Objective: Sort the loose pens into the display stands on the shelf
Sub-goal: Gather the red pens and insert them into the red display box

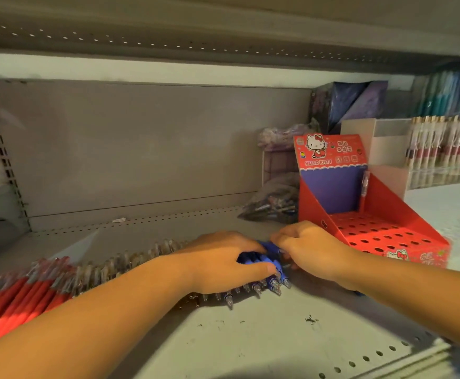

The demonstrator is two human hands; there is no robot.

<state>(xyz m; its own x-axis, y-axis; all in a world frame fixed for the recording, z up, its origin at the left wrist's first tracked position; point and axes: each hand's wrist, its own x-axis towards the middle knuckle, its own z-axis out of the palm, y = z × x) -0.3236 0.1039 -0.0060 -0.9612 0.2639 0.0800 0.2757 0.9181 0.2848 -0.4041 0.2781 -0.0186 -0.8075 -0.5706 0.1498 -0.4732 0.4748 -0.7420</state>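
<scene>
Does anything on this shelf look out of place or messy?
Yes. The red display stand holds one pen in its back corner, other holes bare, while loose pens lie in a row on the shelf.

We see red pens (18, 294) at the left end and blue pens (261, 258) at the right of a row lying side by side on the shelf (278, 337), near the red display stand (381, 231) holding one upright pen (365, 190).

Both hands together, forearms reaching in from either side.
Left hand (223, 261) palm down, fingers and thumb curled round blue pens (271, 251); right hand (309, 250) knuckles up, fingers curled onto same bundle.
</scene>
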